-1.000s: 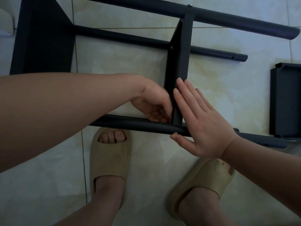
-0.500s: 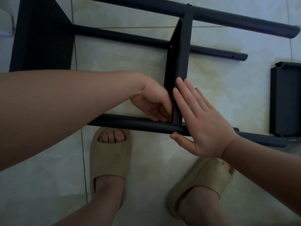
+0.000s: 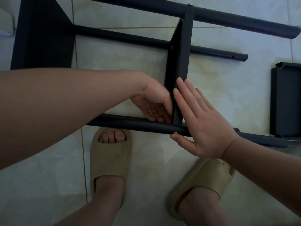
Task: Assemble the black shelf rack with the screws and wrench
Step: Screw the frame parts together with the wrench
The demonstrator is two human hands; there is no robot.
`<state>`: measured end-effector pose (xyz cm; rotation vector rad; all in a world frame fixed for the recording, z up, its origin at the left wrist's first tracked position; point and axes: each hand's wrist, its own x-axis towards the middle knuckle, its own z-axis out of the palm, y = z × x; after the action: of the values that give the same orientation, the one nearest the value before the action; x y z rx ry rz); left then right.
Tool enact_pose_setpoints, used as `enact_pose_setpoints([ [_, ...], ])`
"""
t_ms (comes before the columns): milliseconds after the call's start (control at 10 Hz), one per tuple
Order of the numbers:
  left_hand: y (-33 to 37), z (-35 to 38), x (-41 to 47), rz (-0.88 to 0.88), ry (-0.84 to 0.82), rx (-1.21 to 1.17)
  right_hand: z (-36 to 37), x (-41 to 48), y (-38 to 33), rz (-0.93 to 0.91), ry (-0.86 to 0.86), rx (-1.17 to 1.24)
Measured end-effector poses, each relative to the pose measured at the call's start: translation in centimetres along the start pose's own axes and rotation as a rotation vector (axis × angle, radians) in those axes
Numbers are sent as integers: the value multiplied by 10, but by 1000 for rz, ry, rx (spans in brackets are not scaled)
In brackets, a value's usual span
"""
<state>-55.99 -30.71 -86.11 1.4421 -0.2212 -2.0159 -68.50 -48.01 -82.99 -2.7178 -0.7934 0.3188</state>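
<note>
As left hand (image 3: pixel 154 103) curls, right hand (image 3: pixel 200 126) presses panel (image 3: pixel 180 62) — flat.

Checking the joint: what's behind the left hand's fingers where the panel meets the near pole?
The left hand curls its fingers against the panel, just above the near pole. Anything they hold there is covered. The right hand presses flat on the panel's other side.

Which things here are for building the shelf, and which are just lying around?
For the job: rack frame, crosspiece pressed by right hand, left hand at its joint, loose panel.
Just there: beige slippers, tiled floor.
</note>
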Motion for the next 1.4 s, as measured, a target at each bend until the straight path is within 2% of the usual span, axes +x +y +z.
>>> enact_pose_setpoints([
  [700,4,5,4,33,33,-74,0,0,-1,3,5,2],
  [900,4,-1,0,-28,17,-30,-1,0,-1,6,0,0],
  [1400,4,5,3,52,48,-64,-1,0,-2,7,2,-4],
])
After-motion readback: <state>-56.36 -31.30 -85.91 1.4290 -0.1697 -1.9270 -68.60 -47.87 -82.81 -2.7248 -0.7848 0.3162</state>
